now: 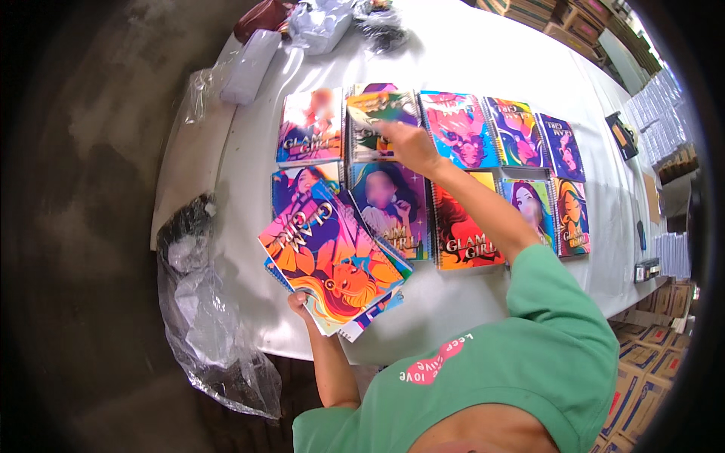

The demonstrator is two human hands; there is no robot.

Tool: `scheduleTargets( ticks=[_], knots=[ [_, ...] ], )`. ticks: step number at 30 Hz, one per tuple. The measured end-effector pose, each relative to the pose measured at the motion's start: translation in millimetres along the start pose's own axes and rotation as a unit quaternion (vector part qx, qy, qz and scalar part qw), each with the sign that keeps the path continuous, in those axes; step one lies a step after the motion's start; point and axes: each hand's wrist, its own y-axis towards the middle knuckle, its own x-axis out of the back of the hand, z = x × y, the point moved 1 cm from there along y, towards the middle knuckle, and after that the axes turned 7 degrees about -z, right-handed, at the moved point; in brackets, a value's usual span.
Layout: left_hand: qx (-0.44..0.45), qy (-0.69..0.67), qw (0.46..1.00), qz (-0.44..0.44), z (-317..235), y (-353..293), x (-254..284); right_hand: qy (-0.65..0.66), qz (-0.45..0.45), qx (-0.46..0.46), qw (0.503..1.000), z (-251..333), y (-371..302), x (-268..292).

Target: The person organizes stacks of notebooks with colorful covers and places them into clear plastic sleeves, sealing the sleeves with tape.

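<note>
My left hand (299,300) is closed on the lower edge of a fanned stack of spiral notebooks (340,257), held at a slant over the near side of the table. The top one has an orange and purple cover. My right hand (411,147) reaches across to a spiral notebook (374,113) with a green and orange cover in the back row. Its fingers are blurred over that cover, so I cannot make out whether they grip it. Another notebook's edge shows behind it. Beside it lie a white and orange notebook (311,124) and a pink and blue one (459,132).
Two rows of bright notebooks lie on the white table (461,302), including a red one (461,241) under my right forearm. Clear plastic wrap (215,340) hangs off the left edge. Plastic bags (321,26) lie at the back; a black tool (622,137) sits near the right edge.
</note>
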Motion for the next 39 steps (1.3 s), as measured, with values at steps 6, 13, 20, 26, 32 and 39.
scheduleTargets(
  ticks=[6, 13, 20, 26, 32, 39],
  knots=[
    [0.024, -0.017, 0.999, -0.012, 25.8, 22.4, -16.4, 0.535, -0.07, -0.171, 0.824, 14.1, 15.9, 115.7],
    [0.084, -0.055, 0.994, -0.028, 84.9, 31.6, -45.9, -0.062, 0.104, -0.189, 0.974, -81.6, -52.9, 93.9],
    [0.131, -0.073, 0.987, -0.064, 117.7, -20.1, -54.8, -0.091, 0.082, -0.511, 0.851, -121.6, -66.5, 91.8],
    [0.121, -0.055, 0.989, -0.067, 109.5, -23.0, -57.4, 0.323, 0.008, -0.54, 0.778, -97.6, -30.6, 151.5],
    [0.106, -0.042, 0.992, -0.046, 113.4, 6.9, -60.5, 0.39, -0.157, -0.278, 0.864, 33.6, 25.9, 244.3],
    [0.102, -0.044, 0.993, -0.029, 130.5, 49.4, -67.8, 0.346, 0.054, -0.368, 0.862, 36.1, -41.7, 212.8]
  ],
)
